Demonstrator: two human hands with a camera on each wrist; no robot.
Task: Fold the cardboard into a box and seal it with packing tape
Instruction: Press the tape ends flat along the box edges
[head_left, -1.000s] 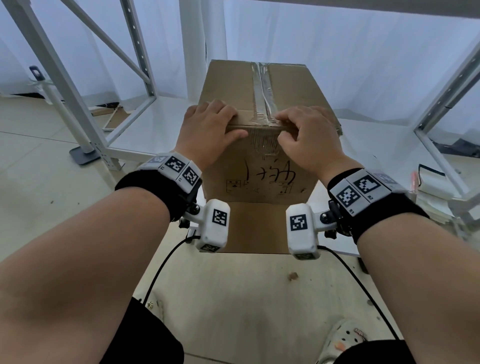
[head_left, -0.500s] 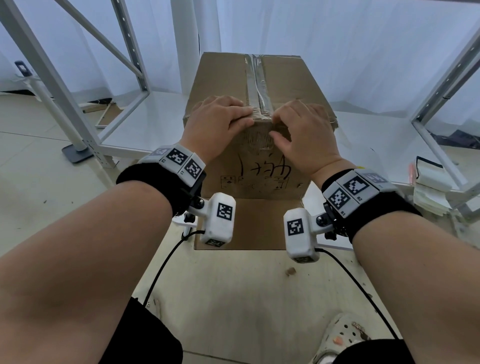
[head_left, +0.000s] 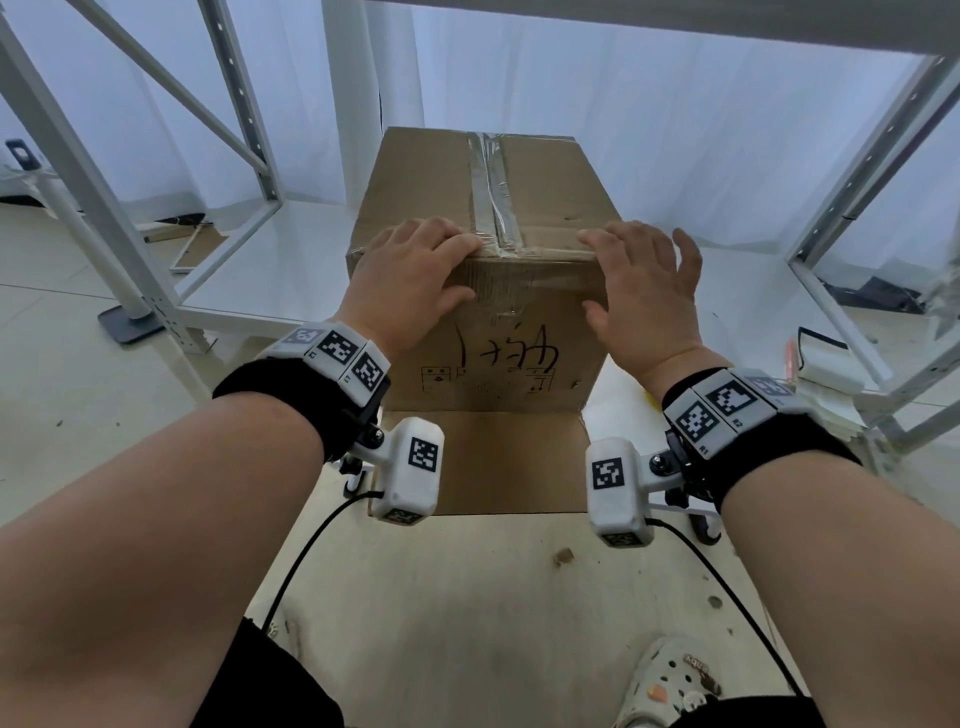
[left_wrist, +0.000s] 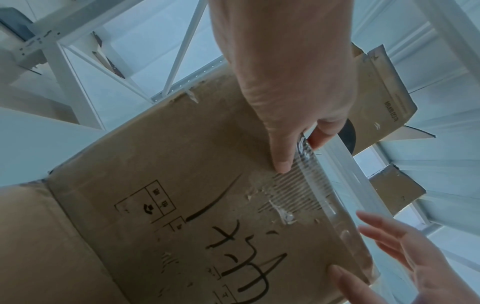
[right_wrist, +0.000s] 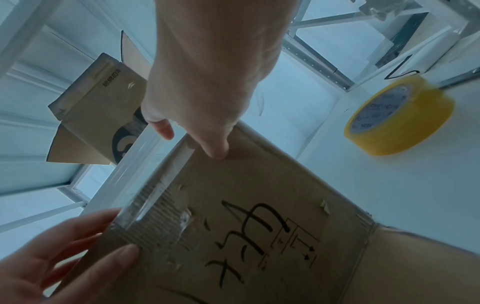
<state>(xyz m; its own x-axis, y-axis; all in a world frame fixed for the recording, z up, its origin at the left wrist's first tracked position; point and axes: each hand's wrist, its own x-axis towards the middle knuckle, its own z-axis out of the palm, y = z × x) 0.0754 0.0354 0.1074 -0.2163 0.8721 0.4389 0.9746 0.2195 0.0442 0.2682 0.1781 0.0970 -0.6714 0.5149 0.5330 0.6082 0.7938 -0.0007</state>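
A brown cardboard box (head_left: 519, 332) stands on a low white shelf (head_left: 291, 270), with black handwriting on its near face. Clear packing tape (head_left: 491, 192) runs along the top seam and folds down over the near edge (left_wrist: 298, 185). My left hand (head_left: 410, 275) lies over the near top edge left of the tape, fingers on top, thumb on the front face. My right hand (head_left: 644, 280) rests at the near right corner with its fingers spread, thumb touching the front. A bottom flap (head_left: 498, 457) sticks out flat toward me. Neither hand grips anything.
A yellow tape roll (right_wrist: 400, 117) lies on the shelf right of the box. Another small cardboard carton (right_wrist: 98, 115) sits behind. White metal rack posts (head_left: 78, 171) flank both sides. Papers (head_left: 826, 364) lie at the right. My shoe (head_left: 670, 686) is on the floor below.
Both hands have slid apart along the near top edge, away from the tape. The right hand went to the right corner and spread its fingers.
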